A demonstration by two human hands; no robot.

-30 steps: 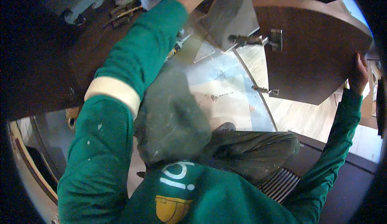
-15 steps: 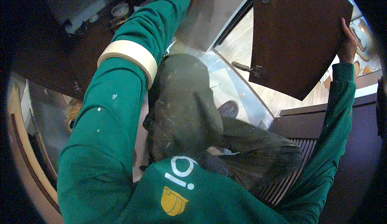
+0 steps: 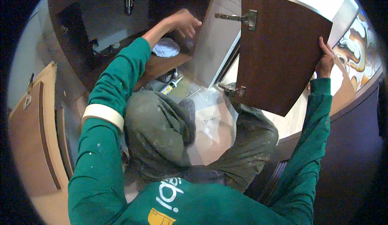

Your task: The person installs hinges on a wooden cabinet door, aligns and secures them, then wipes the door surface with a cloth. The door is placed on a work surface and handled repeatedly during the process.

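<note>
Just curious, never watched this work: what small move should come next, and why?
Perhaps bring the left hand, seemingly empty, to the hinge edge of the brown panel: only the right hand supports it, fingers at the opposite edge, and the upper hinge juts out, arm apparently unattached.

**Knee (image 3: 151,119) hides the end of a tube (image 3: 169,86)**

Which fingers of the right hand (image 3: 326,63) lie behind the dark brown panel (image 3: 279,55) cannot be told. The left hand (image 3: 184,22) has slightly blurred fingertips, and its wrist covers part of a white bundle (image 3: 166,48). The tape roll (image 3: 104,115) disappears around the sleeve (image 3: 101,144). Small objects (image 3: 103,48) inside the cabinet (image 3: 178,0) are too dim to identify. The lower edge crops the yellow print (image 3: 161,217).
</note>
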